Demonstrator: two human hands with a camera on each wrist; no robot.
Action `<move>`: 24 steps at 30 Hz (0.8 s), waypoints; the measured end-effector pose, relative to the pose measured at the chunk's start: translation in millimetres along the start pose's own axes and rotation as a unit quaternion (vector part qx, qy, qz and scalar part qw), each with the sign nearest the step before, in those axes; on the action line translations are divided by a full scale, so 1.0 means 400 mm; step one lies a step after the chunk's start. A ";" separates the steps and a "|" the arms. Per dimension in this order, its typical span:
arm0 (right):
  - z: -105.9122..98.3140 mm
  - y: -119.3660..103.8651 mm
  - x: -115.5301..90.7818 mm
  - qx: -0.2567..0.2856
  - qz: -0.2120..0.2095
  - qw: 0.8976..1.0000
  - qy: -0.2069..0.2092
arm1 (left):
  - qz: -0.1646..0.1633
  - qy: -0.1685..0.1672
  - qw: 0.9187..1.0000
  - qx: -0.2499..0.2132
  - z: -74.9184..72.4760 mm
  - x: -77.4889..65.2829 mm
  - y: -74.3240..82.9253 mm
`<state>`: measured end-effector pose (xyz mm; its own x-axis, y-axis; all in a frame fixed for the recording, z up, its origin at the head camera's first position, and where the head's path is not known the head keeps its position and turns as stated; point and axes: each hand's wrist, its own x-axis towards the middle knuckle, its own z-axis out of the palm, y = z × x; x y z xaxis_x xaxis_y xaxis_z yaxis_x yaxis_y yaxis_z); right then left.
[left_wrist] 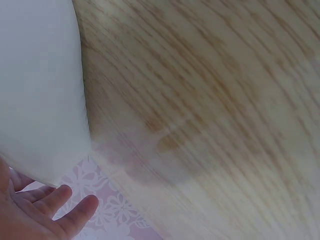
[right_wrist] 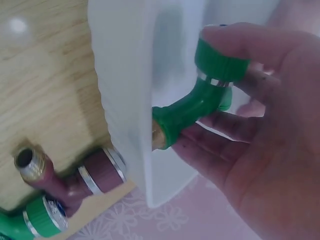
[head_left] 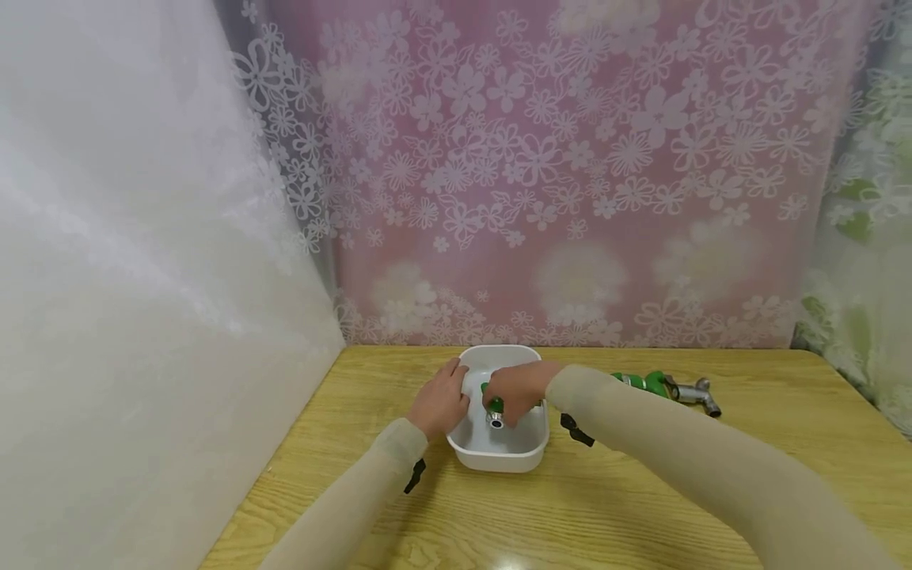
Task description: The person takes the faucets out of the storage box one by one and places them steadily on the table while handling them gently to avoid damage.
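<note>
A white plastic basin stands on the wooden table. My left hand holds its left rim, with the thumb toward the inside; in the left wrist view some fingers extend beyond the wall. Inside the basin, my right hand grips a green elbow pipe fitting. The right wrist view shows the fitting's ribbed green collar, a silver ring and a brass-coloured end beside the basin wall. Fingers and thumb close around the collar and bend.
Right of the basin lies a pipe assembly of green fittings and a grey metal tap, partly hidden by my right sleeve. A maroon branched fitting belongs to it in the right wrist view. Floral curtain hangs behind the table.
</note>
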<state>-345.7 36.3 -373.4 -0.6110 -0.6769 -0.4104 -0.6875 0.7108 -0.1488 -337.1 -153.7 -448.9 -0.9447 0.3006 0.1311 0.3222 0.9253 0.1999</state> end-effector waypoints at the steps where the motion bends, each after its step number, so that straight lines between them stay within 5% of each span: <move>1: -0.005 0.001 -0.007 -0.005 -0.004 1.000 0.003 | -0.001 0.001 1.000 0.000 0.001 0.000 0.000; 11: -0.034 0.012 -0.073 -0.004 -0.010 0.999 0.034 | -0.013 -0.004 1.000 0.000 0.005 0.001 0.009; 24: -0.025 0.118 -0.198 0.031 0.005 0.998 0.052 | -0.008 -0.006 1.000 0.005 0.000 0.001 0.007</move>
<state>-333.8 121.5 -339.0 -0.6578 -0.6832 -0.3169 -0.6571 0.7263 -0.2019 -336.5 -151.0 -448.2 -0.9506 0.2878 0.1163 0.3058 0.9326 0.1917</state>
